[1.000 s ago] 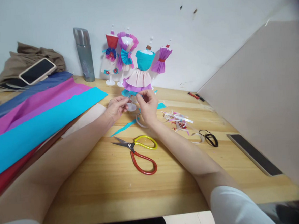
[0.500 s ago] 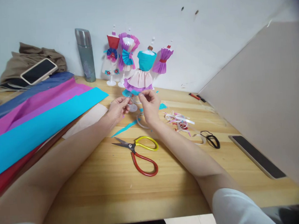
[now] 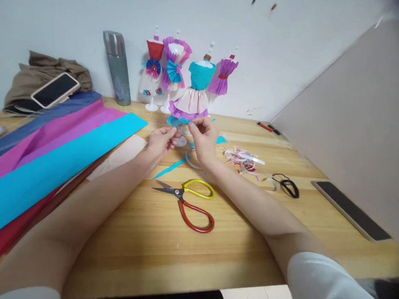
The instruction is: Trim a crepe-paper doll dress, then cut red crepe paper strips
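My left hand (image 3: 163,141) is closed in a pinch just in front of the nearest doll dress form, which wears a turquoise top (image 3: 202,76) and a tiered pale pink and purple skirt (image 3: 191,101). My right hand (image 3: 204,138) pinches thumb to fingers close by, at the turquoise lower hem. Whatever lies between the fingertips of either hand is too small to make out. Below the hands rest scissors (image 3: 178,192) with one yellow and one red handle, blades parted. A turquoise strip (image 3: 171,168) and a ring of tape (image 3: 189,159) lie between the wrists.
Three more dressed forms (image 3: 153,66) stand against the wall beside a grey flask (image 3: 117,69). Coloured paper sheets (image 3: 67,153) cover the left side. Paper scraps (image 3: 245,160), a black hair tie (image 3: 290,188) and a dark flat device (image 3: 352,210) lie to the right. A phone (image 3: 55,89) leans on brown cloth.
The whole view has shifted slightly, so things on the table appear a little further right. Both hands keep their pinch in nearly the same place at the hem.
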`<move>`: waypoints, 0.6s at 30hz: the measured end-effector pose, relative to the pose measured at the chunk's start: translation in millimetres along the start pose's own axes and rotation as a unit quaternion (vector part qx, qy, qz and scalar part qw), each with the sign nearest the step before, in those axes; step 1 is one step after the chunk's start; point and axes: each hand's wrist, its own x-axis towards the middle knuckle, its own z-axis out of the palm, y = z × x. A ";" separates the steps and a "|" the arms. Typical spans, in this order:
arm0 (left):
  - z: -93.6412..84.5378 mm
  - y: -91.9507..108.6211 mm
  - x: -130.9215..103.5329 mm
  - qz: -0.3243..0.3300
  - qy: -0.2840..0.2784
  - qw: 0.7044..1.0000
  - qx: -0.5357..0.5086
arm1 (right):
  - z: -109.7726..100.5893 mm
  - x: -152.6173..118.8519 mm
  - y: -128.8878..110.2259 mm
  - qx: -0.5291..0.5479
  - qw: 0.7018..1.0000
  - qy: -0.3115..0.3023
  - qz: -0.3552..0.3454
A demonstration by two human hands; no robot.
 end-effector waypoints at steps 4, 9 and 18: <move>1.1 1.6 -1.4 0.001 0.005 1.000 -0.002 | -4.1 -2.1 -1.5 -0.048 0.998 -0.014 -0.036; 0.1 0.7 1.2 0.006 -0.005 1.000 -0.018 | -11.2 -9.7 -5.6 -0.168 0.973 -0.088 -0.130; -0.6 -2.3 4.1 0.009 -0.028 0.999 -0.032 | -12.3 -14.0 -16.7 -0.380 0.890 -0.223 -0.123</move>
